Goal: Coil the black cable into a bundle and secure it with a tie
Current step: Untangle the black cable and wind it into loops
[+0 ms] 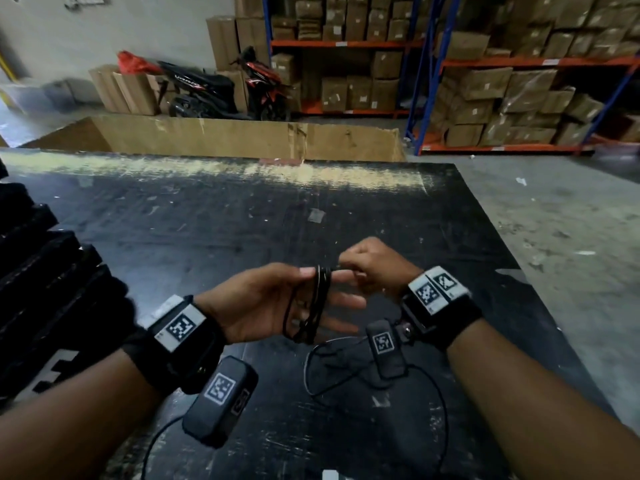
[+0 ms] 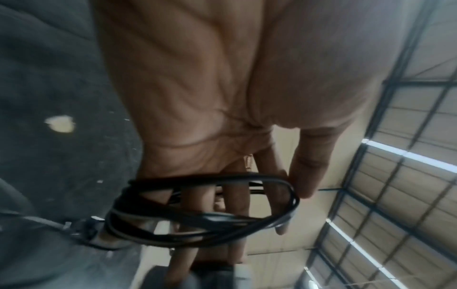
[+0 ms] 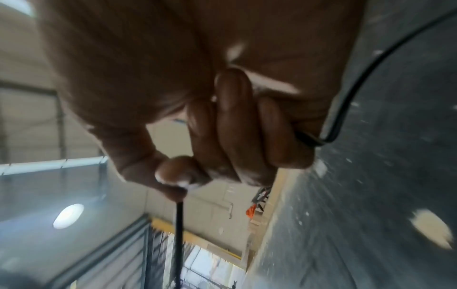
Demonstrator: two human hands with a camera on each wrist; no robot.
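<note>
The black cable (image 1: pixel 320 299) is wound in several loops around the straight fingers of my left hand (image 1: pixel 341 299), held palm up above the table. Its thumb tip sits beside the coil. The left wrist view shows the same loops (image 2: pixel 205 219) circling the fingers (image 2: pixel 237 197). My right hand (image 1: pixel 349 263) is just right of the coil, fingers curled, pinching a taut strand that runs to the coil's top. In the right wrist view the thumb and forefinger (image 3: pixel 178 176) pinch the cable (image 3: pixel 178 234), and its slack leaves past the little finger (image 3: pixel 331 136). Loose black cable (image 1: pixel 308 368) lies looped on the table below.
The black scratched table (image 1: pixel 207 237) stretches ahead. Stacked black pieces (image 1: pixel 41 271) fill its left edge. A cardboard wall (image 1: pixel 242 136) stands behind the table. Beyond it are parked scooters (image 1: pixel 207 88) and shelves of boxes (image 1: pixel 502 91). The concrete floor (image 1: pixel 571 220) lies to the right.
</note>
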